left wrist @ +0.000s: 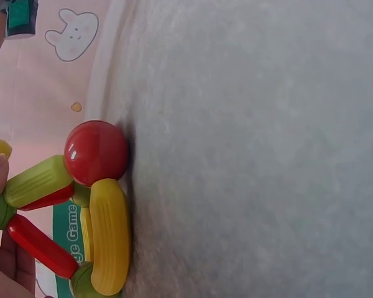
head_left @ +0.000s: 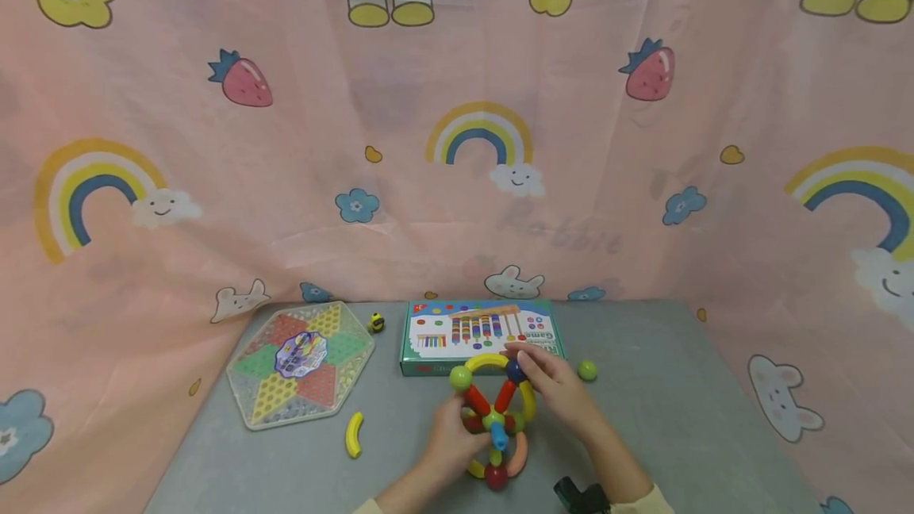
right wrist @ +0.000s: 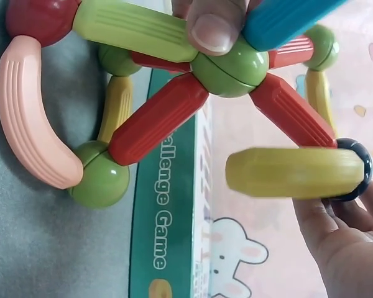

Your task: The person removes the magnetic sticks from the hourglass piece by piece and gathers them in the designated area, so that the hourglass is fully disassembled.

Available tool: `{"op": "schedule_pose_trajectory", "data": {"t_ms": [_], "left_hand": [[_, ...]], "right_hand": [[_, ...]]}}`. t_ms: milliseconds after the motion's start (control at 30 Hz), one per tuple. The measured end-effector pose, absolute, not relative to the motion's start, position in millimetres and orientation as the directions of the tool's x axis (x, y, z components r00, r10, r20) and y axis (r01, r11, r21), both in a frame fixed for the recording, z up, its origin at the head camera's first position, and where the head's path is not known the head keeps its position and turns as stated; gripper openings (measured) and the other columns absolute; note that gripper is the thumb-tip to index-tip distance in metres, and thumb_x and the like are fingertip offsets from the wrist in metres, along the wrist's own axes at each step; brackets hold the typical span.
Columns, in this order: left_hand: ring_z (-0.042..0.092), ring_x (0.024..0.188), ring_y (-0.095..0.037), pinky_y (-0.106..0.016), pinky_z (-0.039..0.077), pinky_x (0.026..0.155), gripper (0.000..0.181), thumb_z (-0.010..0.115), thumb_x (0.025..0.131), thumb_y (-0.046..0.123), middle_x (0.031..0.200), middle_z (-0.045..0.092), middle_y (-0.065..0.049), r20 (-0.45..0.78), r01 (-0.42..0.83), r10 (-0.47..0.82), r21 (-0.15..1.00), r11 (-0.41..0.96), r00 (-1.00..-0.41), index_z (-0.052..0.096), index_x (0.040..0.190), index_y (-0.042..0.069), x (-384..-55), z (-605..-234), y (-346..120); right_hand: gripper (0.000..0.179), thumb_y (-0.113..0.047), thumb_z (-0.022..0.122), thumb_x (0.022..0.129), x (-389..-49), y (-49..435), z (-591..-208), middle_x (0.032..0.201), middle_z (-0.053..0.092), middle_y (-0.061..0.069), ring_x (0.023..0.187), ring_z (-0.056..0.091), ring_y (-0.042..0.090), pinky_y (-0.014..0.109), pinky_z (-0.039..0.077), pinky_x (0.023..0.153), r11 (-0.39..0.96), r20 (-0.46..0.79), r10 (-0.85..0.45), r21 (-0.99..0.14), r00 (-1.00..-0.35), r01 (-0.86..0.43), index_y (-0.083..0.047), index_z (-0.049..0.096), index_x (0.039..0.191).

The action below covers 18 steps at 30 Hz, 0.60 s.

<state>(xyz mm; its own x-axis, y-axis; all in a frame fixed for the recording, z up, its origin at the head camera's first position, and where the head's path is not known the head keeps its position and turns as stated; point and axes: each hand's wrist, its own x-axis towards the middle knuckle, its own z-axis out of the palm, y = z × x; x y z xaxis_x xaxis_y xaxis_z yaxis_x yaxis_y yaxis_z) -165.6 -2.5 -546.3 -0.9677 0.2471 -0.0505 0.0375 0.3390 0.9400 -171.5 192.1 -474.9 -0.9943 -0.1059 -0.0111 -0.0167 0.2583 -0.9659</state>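
Head view places us, apparently, at a joining step: our left fingers grip the ball-and-rod frame point(head_left: 493, 420) on the gray table point(head_left: 657, 403), our right fingers point(head_left: 540, 367) pinch its navy ball point(head_left: 515, 372), and next we should probably seat the curved yellow rod point(right wrist: 292, 172) against a lower green ball point(right wrist: 99, 177).

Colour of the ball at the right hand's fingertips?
Dark blue. The ball shows best in the head view.

box point(head_left: 481, 337) reads "challenge game"; cloth point(head_left: 457, 62), perhaps "rabbit"
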Motion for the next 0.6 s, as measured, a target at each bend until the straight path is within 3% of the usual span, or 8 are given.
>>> {"op": "schedule_pose_trajectory", "data": {"t_ms": [133, 233, 367, 500, 600], "left_hand": [[0.059, 0.102, -0.020, -0.046, 0.056, 0.092, 0.056, 0.089, 0.077, 0.029, 0.107, 0.068, 0.006, -0.056, 0.022, 0.234, 0.948, 0.318, -0.971, 0.063, 0.122, 0.012, -168.6, -549.0, -4.9], [0.059, 0.106, -0.018, -0.054, 0.049, 0.100, 0.063, 0.089, 0.076, 0.031, 0.107, 0.070, 0.007, -0.035, 0.034, 0.243, 0.961, 0.274, -0.969, 0.060, 0.129, 0.012, -171.1, -550.3, -6.5], [0.059, 0.108, -0.019, -0.058, 0.043, 0.104, 0.062, 0.089, 0.077, 0.027, 0.106, 0.070, 0.006, 0.002, 0.062, 0.257, 0.972, 0.227, -0.966, 0.058, 0.129, 0.010, -172.9, -552.0, -7.9], [0.056, 0.105, -0.021, -0.046, 0.049, 0.096, 0.044, 0.089, 0.077, 0.028, 0.108, 0.062, 0.004, 0.050, 0.129, 0.245, 0.938, 0.321, -0.968, 0.065, 0.110, 0.013, -171.4, -553.1, -8.5], [0.051, 0.097, -0.018, -0.032, 0.048, 0.084, 0.041, 0.089, 0.076, 0.034, 0.106, 0.056, 0.000, 0.063, 0.152, 0.227, 0.905, 0.398, -0.972, 0.065, 0.103, 0.015, -168.4, -552.5, -7.5]], "right_hand": [[0.041, -0.037, 0.049, 0.107, -170.9, 192.8, -474.2, 0.137, 0.063, 0.013, 0.125, 0.062, 0.031, 0.042, 0.053, 0.100, 0.242, -0.015, -0.084, -0.970, -0.996, -0.005, -0.013, 0.060, 0.137], [0.038, -0.033, 0.049, 0.107, -169.7, 193.4, -472.4, 0.137, 0.063, 0.014, 0.122, 0.064, 0.030, 0.035, 0.055, 0.096, 0.250, -0.018, -0.065, -0.968, -0.998, 0.001, -0.011, 0.061, 0.136], [0.036, -0.029, 0.051, 0.107, -167.4, 193.9, -469.8, 0.135, 0.064, 0.013, 0.116, 0.066, 0.026, 0.035, 0.056, 0.096, 0.299, -0.025, -0.053, -0.954, -0.998, 0.008, -0.010, 0.063, 0.135], [0.037, -0.030, 0.055, 0.105, -164.3, 195.5, -468.1, 0.133, 0.066, 0.013, 0.112, 0.067, 0.023, 0.039, 0.054, 0.098, 0.348, -0.030, -0.062, -0.937, -0.998, 0.007, -0.009, 0.065, 0.134], [0.038, -0.029, 0.055, 0.105, -162.6, 198.3, -467.2, 0.134, 0.065, 0.015, 0.113, 0.068, 0.024, 0.037, 0.055, 0.097, 0.356, -0.029, -0.092, -0.934, -0.995, -0.006, -0.007, 0.064, 0.135]]}}
